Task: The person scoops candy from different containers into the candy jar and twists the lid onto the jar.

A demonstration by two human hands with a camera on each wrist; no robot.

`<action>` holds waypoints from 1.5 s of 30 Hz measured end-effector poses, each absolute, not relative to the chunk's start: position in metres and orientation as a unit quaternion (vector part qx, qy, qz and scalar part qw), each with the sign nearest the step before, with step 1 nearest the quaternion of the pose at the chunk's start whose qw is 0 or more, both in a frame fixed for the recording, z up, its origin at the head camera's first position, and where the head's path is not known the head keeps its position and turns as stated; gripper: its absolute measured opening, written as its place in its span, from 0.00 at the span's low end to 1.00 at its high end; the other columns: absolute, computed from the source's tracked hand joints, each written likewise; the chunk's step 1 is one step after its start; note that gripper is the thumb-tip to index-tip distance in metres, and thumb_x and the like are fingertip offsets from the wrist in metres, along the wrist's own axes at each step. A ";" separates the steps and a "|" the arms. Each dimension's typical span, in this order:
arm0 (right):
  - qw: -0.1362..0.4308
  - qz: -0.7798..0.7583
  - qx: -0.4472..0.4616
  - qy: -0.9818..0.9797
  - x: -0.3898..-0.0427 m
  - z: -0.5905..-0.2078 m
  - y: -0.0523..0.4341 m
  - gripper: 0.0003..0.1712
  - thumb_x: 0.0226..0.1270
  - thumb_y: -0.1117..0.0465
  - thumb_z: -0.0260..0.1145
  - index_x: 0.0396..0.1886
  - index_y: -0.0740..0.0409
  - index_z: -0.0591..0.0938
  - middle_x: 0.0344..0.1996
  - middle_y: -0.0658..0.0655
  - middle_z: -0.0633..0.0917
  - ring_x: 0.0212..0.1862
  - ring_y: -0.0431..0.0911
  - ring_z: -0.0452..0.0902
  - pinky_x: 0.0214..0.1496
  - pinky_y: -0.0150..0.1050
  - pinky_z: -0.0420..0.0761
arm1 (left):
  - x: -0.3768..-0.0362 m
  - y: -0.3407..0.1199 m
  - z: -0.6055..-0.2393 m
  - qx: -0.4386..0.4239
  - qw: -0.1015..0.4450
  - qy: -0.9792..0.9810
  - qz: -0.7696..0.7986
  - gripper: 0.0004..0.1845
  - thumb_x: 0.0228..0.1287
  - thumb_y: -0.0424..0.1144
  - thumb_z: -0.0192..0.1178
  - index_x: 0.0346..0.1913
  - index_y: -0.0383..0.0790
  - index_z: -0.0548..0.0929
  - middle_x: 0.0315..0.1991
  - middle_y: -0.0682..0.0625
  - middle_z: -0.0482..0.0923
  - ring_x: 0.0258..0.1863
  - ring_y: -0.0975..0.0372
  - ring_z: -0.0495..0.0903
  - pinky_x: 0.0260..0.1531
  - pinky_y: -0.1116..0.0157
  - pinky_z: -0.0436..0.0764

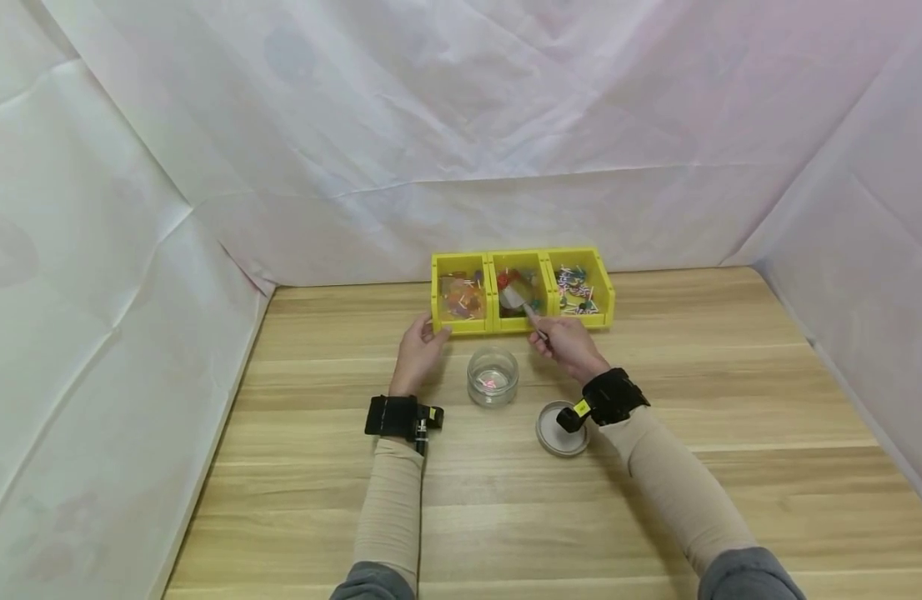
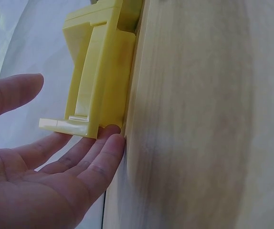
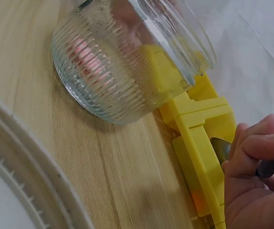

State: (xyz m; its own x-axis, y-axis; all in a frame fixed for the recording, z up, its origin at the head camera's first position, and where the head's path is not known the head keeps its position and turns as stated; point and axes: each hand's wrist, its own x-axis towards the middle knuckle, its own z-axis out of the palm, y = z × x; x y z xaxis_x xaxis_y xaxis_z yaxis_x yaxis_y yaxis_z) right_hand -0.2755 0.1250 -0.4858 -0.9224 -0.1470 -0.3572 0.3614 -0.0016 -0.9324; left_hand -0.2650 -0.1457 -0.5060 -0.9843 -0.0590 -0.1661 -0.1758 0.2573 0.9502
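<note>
Head view first: on the wooden table (image 1: 656, 500) stands a row of three yellow bins (image 1: 522, 291), joined side by side, each with small colourful pieces inside. The left hand (image 1: 419, 350) rests with straight fingers against the front corner of the left bin, at about 9 o'clock from the row; it grips nothing. The right hand (image 1: 569, 344) pinches a thin metal spoon (image 1: 523, 304), whose whitish scoop end lies in the middle bin. A ribbed glass jar (image 1: 493, 376) stands open just in front of the bins, at 6 o'clock from them, with a few pink bits at its bottom. Its round lid (image 1: 560, 428) lies flat on the table at about 4 o'clock from the jar, partly under the right wrist.

Left wrist view: the fingertips (image 2: 109, 143) touch the lower edge of the yellow bin (image 2: 101, 71), the palm is open and the thumb stands apart. The bin looks like light, stiff plastic; I judge it can slide easily, so a steadying hand at the corner is sensible.

Right wrist view: the fingers (image 3: 256, 148) are curled around the dark handle of the spoon (image 3: 221, 149), near the bin wall (image 3: 199, 133). The jar (image 3: 122, 62) is close by; it seems heavy for its size, smooth and breakable, best taken around the ribbed side. The spoon is thin, rigid and light, and I judge a pinch on the handle is enough.
</note>
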 end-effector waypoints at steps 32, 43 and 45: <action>0.222 -0.757 0.088 0.608 -0.278 -0.503 0.144 0.25 0.82 0.57 0.47 0.67 0.71 0.66 0.27 0.49 0.79 0.23 0.36 0.69 0.22 0.25 0.68 | -0.270 -0.142 -0.508 -0.064 0.050 0.797 0.598 0.30 0.69 0.48 0.61 0.71 0.47 0.68 0.63 0.40 0.74 0.62 0.50 0.75 0.61 0.51 0.76; 0.222 -0.746 0.061 0.625 -0.276 -0.504 0.144 0.26 0.82 0.56 0.47 0.67 0.72 0.65 0.27 0.49 0.79 0.23 0.35 0.68 0.21 0.25 0.66 | -0.271 -0.151 -0.509 -0.062 0.053 0.797 0.599 0.32 0.68 0.39 0.62 0.73 0.44 0.65 0.61 0.39 0.76 0.60 0.49 0.77 0.58 0.53 0.78; 0.222 -0.748 0.055 0.623 -0.276 -0.504 0.143 0.27 0.82 0.56 0.47 0.66 0.74 0.65 0.27 0.49 0.79 0.23 0.35 0.68 0.21 0.25 0.66 | -0.271 -0.152 -0.510 -0.062 0.051 0.799 0.597 0.32 0.68 0.40 0.63 0.73 0.44 0.65 0.60 0.39 0.76 0.59 0.50 0.77 0.58 0.53 0.79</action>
State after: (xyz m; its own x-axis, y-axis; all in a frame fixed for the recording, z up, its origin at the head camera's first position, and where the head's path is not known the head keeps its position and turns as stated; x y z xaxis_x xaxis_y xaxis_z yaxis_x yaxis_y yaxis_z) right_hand -0.2760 0.1434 -0.5042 -0.8957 -0.2628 -0.3586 0.4002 -0.1254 -0.9078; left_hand -0.2710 -0.1518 -0.5099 -0.9871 -0.0383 -0.1557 -0.1601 0.2806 0.9464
